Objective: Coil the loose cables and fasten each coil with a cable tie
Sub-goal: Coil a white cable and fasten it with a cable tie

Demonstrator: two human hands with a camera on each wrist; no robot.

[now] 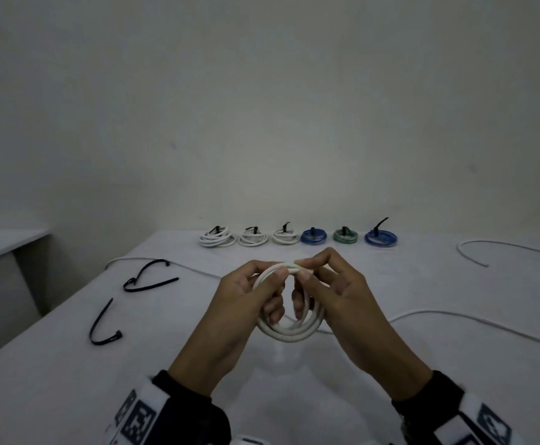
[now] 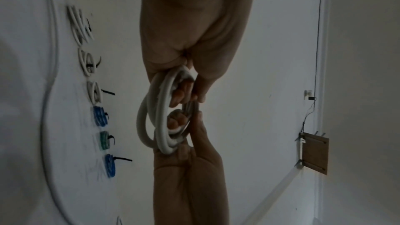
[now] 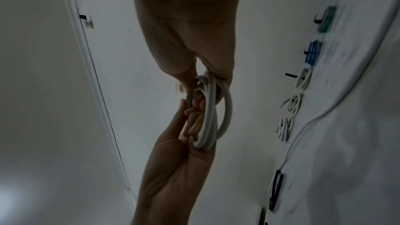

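Observation:
A white cable coil (image 1: 289, 330) of several loops is held upright above the table (image 1: 69, 380), close to me. My left hand (image 1: 276, 293) pinches its top left between thumb and curled fingers. My right hand (image 1: 302, 290) pinches the top right the same way, fingers through the loop. The left wrist view shows the coil (image 2: 155, 112) between the left hand (image 2: 190, 81) and the right hand (image 2: 188, 145). In the right wrist view the coil (image 3: 213, 112) hangs under the right hand (image 3: 207, 81). Two loose black cable ties (image 1: 146, 277) (image 1: 101, 326) lie at the left.
Several tied coils sit in a row at the back: three white (image 1: 252, 238), two blue (image 1: 313, 236) and one green (image 1: 345, 236). Loose white cables lie at the right (image 1: 474, 319), far right (image 1: 503, 245) and left (image 1: 172, 264). A lower ledge (image 1: 5, 242) stands beyond the table's left edge.

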